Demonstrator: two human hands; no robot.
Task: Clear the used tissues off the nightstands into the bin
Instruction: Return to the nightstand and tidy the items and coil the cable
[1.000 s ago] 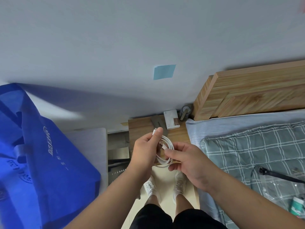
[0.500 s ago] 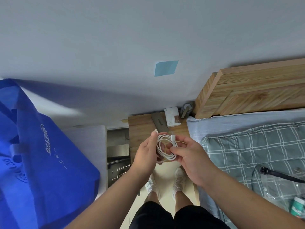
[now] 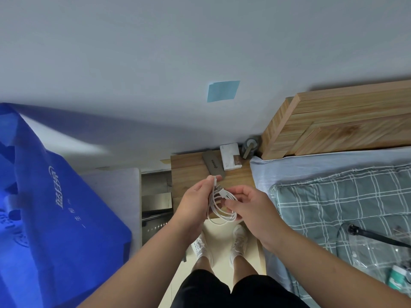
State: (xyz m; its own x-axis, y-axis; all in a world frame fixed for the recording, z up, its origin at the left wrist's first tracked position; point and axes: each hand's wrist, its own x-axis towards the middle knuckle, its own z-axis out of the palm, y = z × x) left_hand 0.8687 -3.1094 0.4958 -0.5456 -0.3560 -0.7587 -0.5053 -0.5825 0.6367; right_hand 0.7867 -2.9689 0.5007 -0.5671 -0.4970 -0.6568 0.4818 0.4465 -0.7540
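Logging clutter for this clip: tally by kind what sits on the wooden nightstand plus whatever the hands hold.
White coiled cable, held in the left hand and right hand: 1
Grey flat device: 1
White box: 1
Round grey object, kind unclear: 1
Used tissues: 0 in view
Total: 4

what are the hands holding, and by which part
A coiled white cable: the left hand pinches a plug end, the right hand holds the loops.

A white cardboard box (image 3: 230,156) and flat grey case (image 3: 213,164) lie side by side at the back right corner of the wooden nightstand (image 3: 189,167); plaid-quilted bed (image 3: 333,207) to its right, blue fabric bag (image 3: 55,207) left.
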